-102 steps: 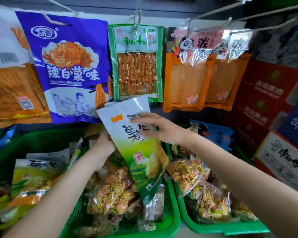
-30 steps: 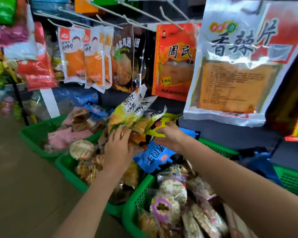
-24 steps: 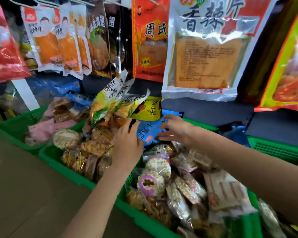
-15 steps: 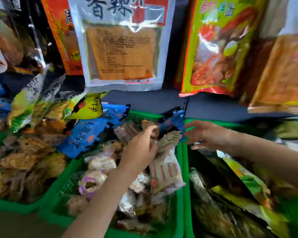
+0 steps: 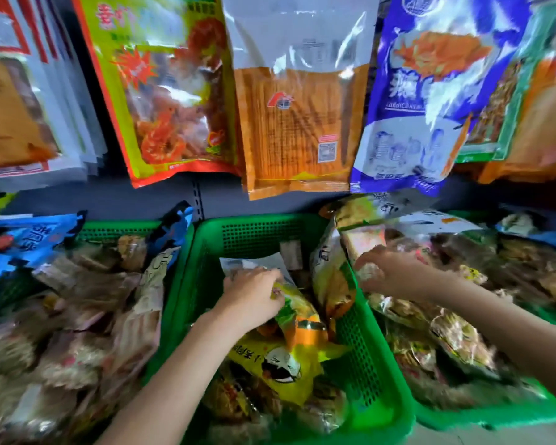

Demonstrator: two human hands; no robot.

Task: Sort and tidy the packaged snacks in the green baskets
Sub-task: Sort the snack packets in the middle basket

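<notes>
We take the middle green basket [image 5: 260, 231] as our landmark. Our left hand [image 5: 254, 295] reaches down into it, fingers curled and pinching the top edge of a green-and-yellow snack packet [image 5: 297, 311] that lies tilted among the other goods in the basket. Just below that packet, nearer to us, lies a yellow packet with a cartoon face [image 5: 278, 367], and under it are more clear-wrapped snacks, too blurred to tell apart. Toward the basket's far wall lies a flat pale packet [image 5: 254, 264], partly hidden by the left hand.

Our right hand [image 5: 389, 271] is over the basket's right rim, fingers bent and closing on the edge of a clear-wrapped snack bag [image 5: 365, 248] in the pile there; we cannot tell how firmly it grips. Between the two hands, a tall yellow-green packet [image 5: 329, 277] stands against the inside of the basket's right wall.

To the right of the middle basket sits another green basket [image 5: 482, 419] heaped with clear snack bags. To its left, a third green basket [image 5: 116, 228] holds brownish packets, with blue packets [image 5: 29, 245] at its far left side.

On the wall above the middle basket hang large bags: a red-and-green one [image 5: 164, 91], an orange one with a clear top [image 5: 297, 123] directly above, and a blue-and-white one [image 5: 427, 91] to the right.
</notes>
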